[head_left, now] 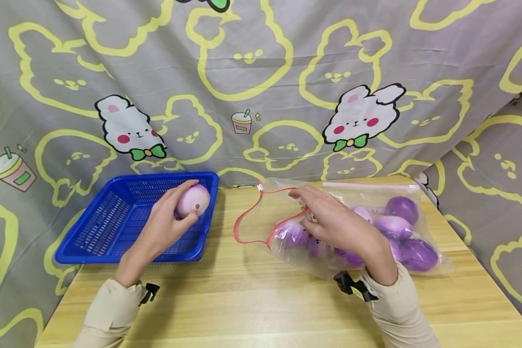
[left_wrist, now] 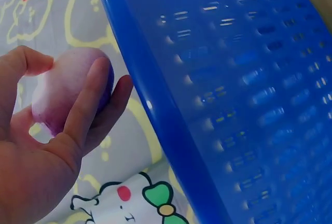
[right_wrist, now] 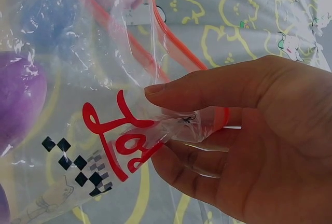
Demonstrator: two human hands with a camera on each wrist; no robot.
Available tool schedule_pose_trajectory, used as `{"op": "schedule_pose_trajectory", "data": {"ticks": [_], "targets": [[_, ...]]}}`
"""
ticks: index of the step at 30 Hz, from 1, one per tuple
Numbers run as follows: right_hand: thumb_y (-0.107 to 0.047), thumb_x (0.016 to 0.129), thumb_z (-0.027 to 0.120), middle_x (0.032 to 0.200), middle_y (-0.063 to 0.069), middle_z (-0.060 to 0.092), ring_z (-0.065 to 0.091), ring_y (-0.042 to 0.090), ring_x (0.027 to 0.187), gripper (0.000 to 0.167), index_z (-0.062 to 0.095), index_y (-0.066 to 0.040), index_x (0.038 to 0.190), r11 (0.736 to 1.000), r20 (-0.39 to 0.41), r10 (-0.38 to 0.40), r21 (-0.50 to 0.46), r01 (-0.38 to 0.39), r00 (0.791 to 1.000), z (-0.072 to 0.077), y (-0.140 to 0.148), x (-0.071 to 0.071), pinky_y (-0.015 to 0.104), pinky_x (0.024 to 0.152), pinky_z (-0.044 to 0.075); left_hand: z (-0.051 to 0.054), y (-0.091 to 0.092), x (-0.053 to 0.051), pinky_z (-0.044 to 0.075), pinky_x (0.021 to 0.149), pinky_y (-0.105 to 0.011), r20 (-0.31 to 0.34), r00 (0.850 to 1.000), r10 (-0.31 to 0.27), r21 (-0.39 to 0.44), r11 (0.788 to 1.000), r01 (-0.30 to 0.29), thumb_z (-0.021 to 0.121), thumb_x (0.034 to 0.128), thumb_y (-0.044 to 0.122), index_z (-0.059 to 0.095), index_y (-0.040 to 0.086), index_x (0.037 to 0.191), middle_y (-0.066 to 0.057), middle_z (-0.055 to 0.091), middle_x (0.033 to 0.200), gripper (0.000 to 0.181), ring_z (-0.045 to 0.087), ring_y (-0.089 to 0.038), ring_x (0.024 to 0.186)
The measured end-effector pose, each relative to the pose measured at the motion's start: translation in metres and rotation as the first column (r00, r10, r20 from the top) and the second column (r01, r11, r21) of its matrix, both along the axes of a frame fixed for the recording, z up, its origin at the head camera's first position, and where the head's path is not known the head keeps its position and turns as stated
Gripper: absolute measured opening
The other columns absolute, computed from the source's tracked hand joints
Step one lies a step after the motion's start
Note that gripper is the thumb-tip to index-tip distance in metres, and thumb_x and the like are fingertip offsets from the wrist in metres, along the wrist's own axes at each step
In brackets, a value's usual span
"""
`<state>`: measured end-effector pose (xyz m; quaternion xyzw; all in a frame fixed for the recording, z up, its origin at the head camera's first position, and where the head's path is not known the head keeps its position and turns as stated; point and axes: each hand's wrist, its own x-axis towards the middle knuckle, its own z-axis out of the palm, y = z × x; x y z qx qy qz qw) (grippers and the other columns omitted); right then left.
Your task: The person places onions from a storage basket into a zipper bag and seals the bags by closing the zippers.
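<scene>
My left hand (head_left: 163, 220) holds a round, pale purple onion (head_left: 194, 200) between thumb and fingers, over the right end of a blue plastic basket (head_left: 206, 249). In the left wrist view, the onion (left_wrist: 70, 86) is pale on one side and dark purple on the other, beside the basket's rim (left_wrist: 150, 105). My right hand (head_left: 341, 224) pinches the edge of a clear zip bag (head_left: 252, 227) with a red-trimmed, gaping mouth. In the right wrist view, thumb and fingers grip the plastic (right_wrist: 181, 125) near red lettering. Several purple onions (head_left: 419, 254) lie inside the bag.
Both basket and bag rest on a light wooden table (head_left: 252, 299). A grey curtain (head_left: 278, 101) with cartoon rabbit and bear prints hangs right behind them. The bag stretches over the table's right half, its pale zip strip (head_left: 369, 186) at the back.
</scene>
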<state>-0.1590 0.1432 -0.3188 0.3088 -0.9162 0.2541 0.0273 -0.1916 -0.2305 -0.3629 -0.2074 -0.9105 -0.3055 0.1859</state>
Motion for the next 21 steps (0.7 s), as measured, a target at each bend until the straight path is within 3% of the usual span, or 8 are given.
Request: {"op": "schedule_pose_trajectory", "data": {"ticks": [8,15,21], "targets": [[-0.001,0.088,0.063,0.14,0.014,0.054,0.056,0.029,0.124,0.056,0.047,0.0,0.141,1.0,-0.003,-0.002,0.0,0.002,1.0,0.0,0.0,0.0,0.046,0.099,0.047,0.005,0.023,0.006,0.058,0.073,-0.046,-0.019,1.0,-0.019,0.022,1.0,0.02,0.074,0.0852,0.016,0.053,0.023,0.142,-0.013,0.057,0.131,0.061,0.06,-0.03,0.107],[-0.001,0.087,0.064,0.139,0.013,0.055,0.057,0.027,0.121,0.058,0.046,-0.001,0.142,1.0,0.002,-0.003,-0.011,0.003,1.0,0.0,0.001,0.0,0.043,0.096,0.049,0.012,0.042,0.013,0.057,0.08,-0.049,-0.061,0.996,-0.059,-0.028,0.998,0.057,0.074,0.0865,0.021,0.055,0.025,0.14,-0.009,0.056,0.129,0.057,0.06,-0.028,0.108],[0.001,0.086,0.064,0.138,0.013,0.055,0.059,0.027,0.118,0.058,0.047,0.0,0.142,1.0,-0.014,0.001,-0.019,-0.001,1.0,-0.001,0.001,0.0,0.043,0.094,0.05,0.014,0.054,0.018,0.058,0.076,-0.046,-0.113,0.989,-0.097,-0.058,0.994,0.091,0.073,0.0873,0.024,0.056,0.027,0.139,-0.008,0.057,0.127,0.054,0.062,-0.027,0.102]]}}
